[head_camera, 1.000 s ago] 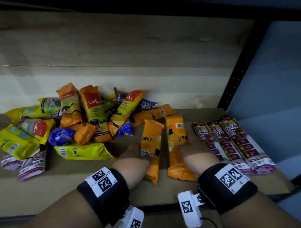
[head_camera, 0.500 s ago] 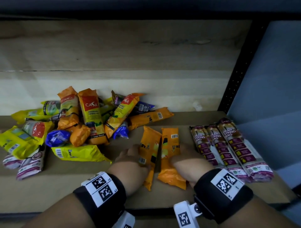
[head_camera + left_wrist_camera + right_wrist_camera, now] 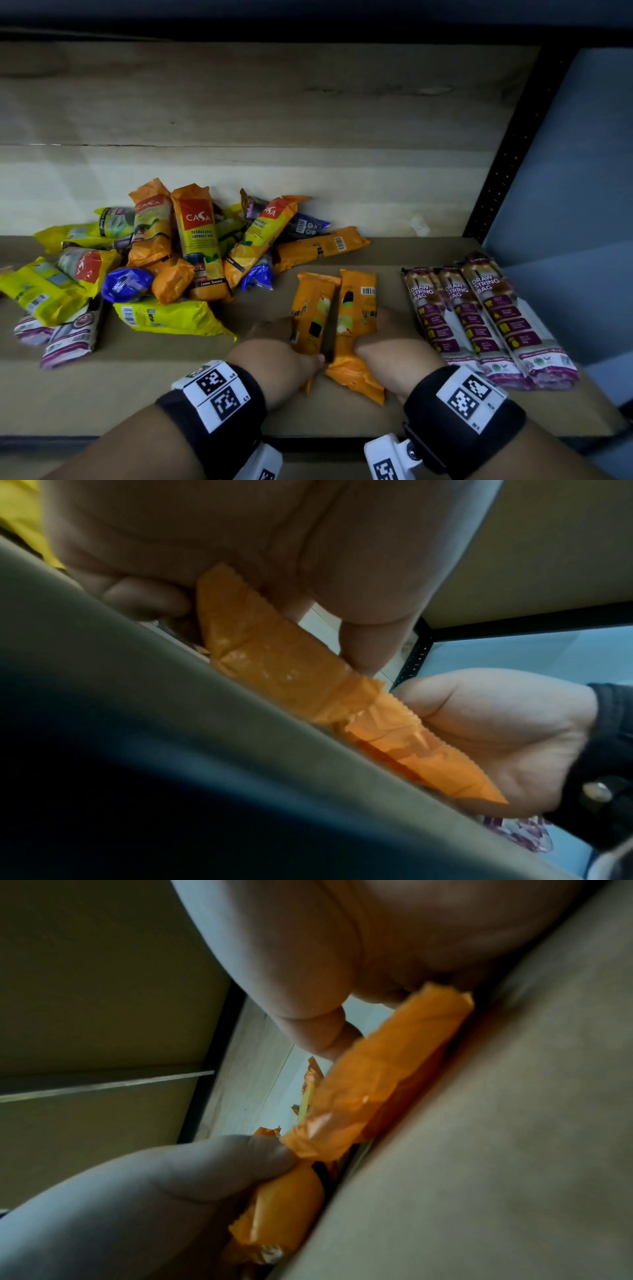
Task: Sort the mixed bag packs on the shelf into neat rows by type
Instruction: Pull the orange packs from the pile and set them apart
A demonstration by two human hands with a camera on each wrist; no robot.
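Two orange packs (image 3: 337,322) lie side by side on the shelf (image 3: 102,394), long axes pointing toward the back wall. Left hand (image 3: 277,356) and right hand (image 3: 394,356) each grip one; fingers mostly hidden underneath.

A pale wooden back panel (image 3: 274,113) is standing behind everything; a black perforated upright post (image 3: 507,164) is running along its right edge; a grey-blue wall (image 3: 582,154) is showing beyond it.
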